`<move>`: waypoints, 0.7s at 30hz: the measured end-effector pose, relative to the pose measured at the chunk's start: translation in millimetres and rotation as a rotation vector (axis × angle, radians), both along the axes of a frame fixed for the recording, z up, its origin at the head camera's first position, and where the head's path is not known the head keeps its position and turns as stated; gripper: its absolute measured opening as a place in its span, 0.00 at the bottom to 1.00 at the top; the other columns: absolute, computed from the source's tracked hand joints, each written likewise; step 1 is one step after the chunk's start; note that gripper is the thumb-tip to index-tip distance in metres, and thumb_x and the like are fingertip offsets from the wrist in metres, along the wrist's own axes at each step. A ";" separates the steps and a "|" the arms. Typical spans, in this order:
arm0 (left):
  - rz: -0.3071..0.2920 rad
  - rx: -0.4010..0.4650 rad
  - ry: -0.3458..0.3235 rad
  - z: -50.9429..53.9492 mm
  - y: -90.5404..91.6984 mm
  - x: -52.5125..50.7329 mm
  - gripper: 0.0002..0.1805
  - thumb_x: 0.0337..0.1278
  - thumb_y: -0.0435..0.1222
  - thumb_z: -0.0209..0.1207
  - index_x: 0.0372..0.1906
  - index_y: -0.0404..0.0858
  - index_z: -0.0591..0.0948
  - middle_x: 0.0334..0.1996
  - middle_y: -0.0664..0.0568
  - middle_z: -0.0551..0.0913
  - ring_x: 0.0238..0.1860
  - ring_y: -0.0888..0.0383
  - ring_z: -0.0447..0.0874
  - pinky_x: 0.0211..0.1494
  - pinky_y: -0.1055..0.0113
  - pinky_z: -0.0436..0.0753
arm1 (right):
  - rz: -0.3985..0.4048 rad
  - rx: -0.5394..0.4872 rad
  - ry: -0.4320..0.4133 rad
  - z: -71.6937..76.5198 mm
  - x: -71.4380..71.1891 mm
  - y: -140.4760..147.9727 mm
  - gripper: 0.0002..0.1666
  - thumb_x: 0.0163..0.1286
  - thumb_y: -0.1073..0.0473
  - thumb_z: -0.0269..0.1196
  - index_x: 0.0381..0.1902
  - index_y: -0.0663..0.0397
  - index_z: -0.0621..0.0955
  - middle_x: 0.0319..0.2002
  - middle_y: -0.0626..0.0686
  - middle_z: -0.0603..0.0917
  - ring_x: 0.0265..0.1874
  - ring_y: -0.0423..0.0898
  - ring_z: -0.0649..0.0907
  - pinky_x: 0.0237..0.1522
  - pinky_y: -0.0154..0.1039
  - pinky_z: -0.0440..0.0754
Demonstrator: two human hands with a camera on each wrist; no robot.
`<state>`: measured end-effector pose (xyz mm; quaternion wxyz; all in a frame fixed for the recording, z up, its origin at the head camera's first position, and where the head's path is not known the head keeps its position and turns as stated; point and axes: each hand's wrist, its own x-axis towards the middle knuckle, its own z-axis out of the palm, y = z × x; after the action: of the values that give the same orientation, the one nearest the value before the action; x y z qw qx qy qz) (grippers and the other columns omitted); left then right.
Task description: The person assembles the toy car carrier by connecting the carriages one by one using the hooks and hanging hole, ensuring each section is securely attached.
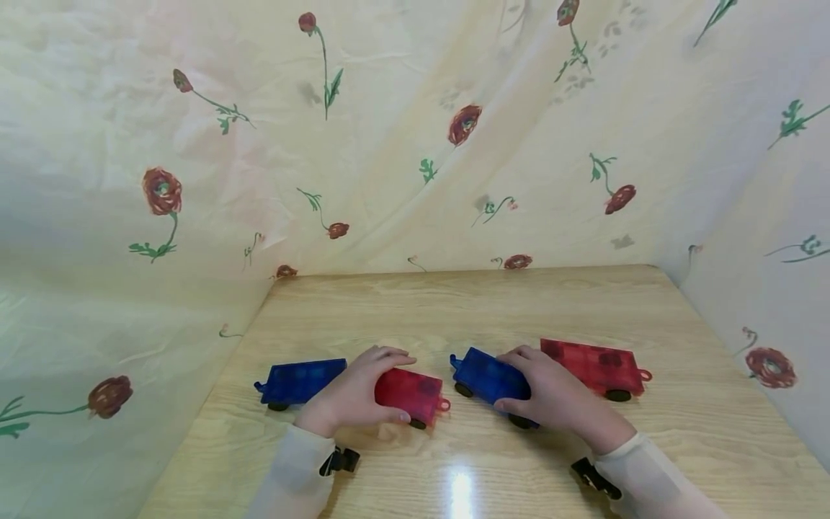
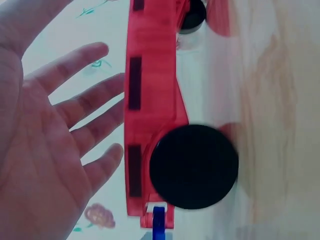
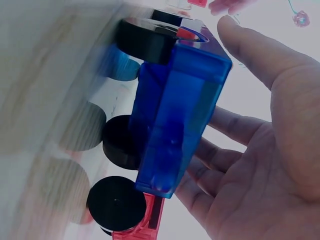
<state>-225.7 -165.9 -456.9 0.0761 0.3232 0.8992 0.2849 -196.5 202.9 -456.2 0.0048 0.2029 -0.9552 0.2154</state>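
In the head view my left hand (image 1: 357, 389) holds a red toy train car (image 1: 411, 395), thumb on the near side and fingers on the far side. A blue car (image 1: 305, 380) lies left of it; at that end, the left wrist view shows a blue hook (image 2: 158, 222) in the red car's loop. My right hand (image 1: 551, 386) grips another blue car (image 1: 491, 376), slanted with its hook toward the left pair. Behind the right hand, a second red car (image 1: 596, 366) is partly hidden. A gap separates the held red car's ring from the held blue car's hook.
The cars stand on a light wooden table (image 1: 454, 303). Flowered cloth (image 1: 389, 144) hangs behind and along both sides. Each wrist wears a black strap buckle (image 1: 339, 461).
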 end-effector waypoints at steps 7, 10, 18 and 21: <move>-0.036 -0.080 -0.021 -4.3 10.4 3.8 0.49 0.43 0.59 0.81 0.75 0.61 0.73 0.72 0.64 0.70 0.71 0.54 0.67 0.59 0.56 0.83 | -0.011 0.039 0.005 -1.9 1.9 -2.7 0.49 0.57 0.34 0.78 0.69 0.54 0.79 0.56 0.54 0.81 0.50 0.51 0.81 0.50 0.56 0.86; -0.019 -0.099 -0.047 -5.4 12.2 4.3 0.47 0.44 0.57 0.81 0.74 0.63 0.73 0.70 0.67 0.71 0.68 0.55 0.69 0.58 0.57 0.83 | -0.013 0.053 0.014 -1.6 3.1 -3.6 0.50 0.57 0.33 0.78 0.68 0.56 0.79 0.55 0.55 0.82 0.48 0.52 0.81 0.48 0.56 0.86; 0.021 -0.103 -0.051 -8.1 13.1 6.0 0.40 0.51 0.53 0.79 0.71 0.63 0.76 0.67 0.67 0.73 0.66 0.56 0.70 0.58 0.55 0.84 | -0.025 0.063 0.024 -5.4 2.9 -4.4 0.50 0.58 0.32 0.77 0.68 0.57 0.79 0.55 0.55 0.82 0.48 0.52 0.82 0.48 0.56 0.86; 0.032 -0.104 -0.049 -9.1 12.2 5.9 0.41 0.52 0.54 0.78 0.72 0.63 0.75 0.68 0.66 0.73 0.67 0.54 0.70 0.59 0.53 0.83 | -0.026 0.059 0.037 -7.0 2.4 -5.1 0.49 0.58 0.32 0.77 0.68 0.57 0.80 0.54 0.55 0.82 0.48 0.52 0.82 0.49 0.56 0.86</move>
<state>-219.8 -153.7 -466.0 0.1103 0.2970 0.9158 0.2466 -194.1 197.8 -463.3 0.0193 0.1946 -0.9635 0.1830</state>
